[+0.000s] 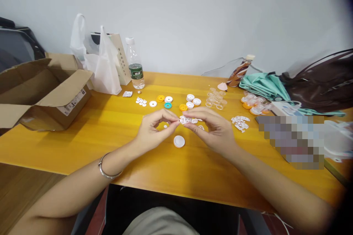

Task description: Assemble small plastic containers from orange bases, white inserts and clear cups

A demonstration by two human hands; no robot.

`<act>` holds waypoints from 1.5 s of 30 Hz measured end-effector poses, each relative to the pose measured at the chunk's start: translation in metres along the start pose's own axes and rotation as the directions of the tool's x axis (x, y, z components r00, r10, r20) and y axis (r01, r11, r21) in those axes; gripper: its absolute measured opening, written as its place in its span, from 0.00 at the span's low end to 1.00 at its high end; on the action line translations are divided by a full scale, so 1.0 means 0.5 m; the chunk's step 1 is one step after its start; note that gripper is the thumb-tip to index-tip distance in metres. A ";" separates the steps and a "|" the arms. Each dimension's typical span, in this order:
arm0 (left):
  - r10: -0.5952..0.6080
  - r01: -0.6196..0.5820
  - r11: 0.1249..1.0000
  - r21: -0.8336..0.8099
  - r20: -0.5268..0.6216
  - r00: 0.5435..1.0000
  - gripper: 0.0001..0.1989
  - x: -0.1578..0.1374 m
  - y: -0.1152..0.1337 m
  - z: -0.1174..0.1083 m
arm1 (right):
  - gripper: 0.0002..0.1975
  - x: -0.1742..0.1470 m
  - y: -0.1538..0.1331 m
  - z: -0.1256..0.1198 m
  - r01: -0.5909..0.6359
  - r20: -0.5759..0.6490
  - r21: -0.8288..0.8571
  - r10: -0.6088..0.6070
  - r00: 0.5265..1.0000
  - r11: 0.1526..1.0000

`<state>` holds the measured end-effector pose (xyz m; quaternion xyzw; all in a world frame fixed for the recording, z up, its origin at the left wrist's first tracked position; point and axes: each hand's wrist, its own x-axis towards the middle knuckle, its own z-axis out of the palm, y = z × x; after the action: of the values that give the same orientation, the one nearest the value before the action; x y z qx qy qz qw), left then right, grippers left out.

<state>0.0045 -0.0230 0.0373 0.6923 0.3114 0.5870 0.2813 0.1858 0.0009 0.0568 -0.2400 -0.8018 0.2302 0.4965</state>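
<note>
Above the middle of the table, a small white openwork plastic part is pinched by my right hand. My left hand is closed too, thumb and forefinger together at the left end of that part. What sits between those left fingertips is too small to name. Just below my hands lies a round white cap. Behind them are a yellow disc, white round caps and a teal ring. Flat white cut-out plastic pieces lie right of my right hand.
Clear plastic cups stand at the back right, near a brown drink bottle and teal folded fabric. A cardboard box, white plastic bag and water bottle occupy the left. Small white pieces lie nearby.
</note>
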 end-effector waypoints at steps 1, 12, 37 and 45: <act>0.002 -0.002 1.000 0.003 0.001 1.000 0.01 0.000 0.000 0.000 | 0.10 0.001 0.000 0.000 -0.006 0.004 -0.006 0.006 1.000 1.000; 0.000 0.000 0.999 -0.045 0.012 1.000 0.03 -0.001 0.003 0.003 | 0.11 -0.002 0.004 0.000 0.034 0.015 -0.006 -0.034 0.999 0.999; 0.118 -0.144 0.970 0.194 0.141 0.983 0.02 -0.009 -0.015 -0.003 | 0.09 0.003 0.035 -0.001 -0.465 0.267 0.341 0.391 0.881 0.817; 0.026 -0.104 0.943 0.315 0.242 0.970 0.03 -0.004 -0.027 -0.010 | 0.10 -0.006 0.061 0.004 -0.480 0.311 0.317 0.388 0.868 0.818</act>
<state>-0.0022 -0.0156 0.0267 0.8036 0.3455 0.4507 0.1783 0.1899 0.0226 0.0354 -0.2868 -0.7165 0.5167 0.3706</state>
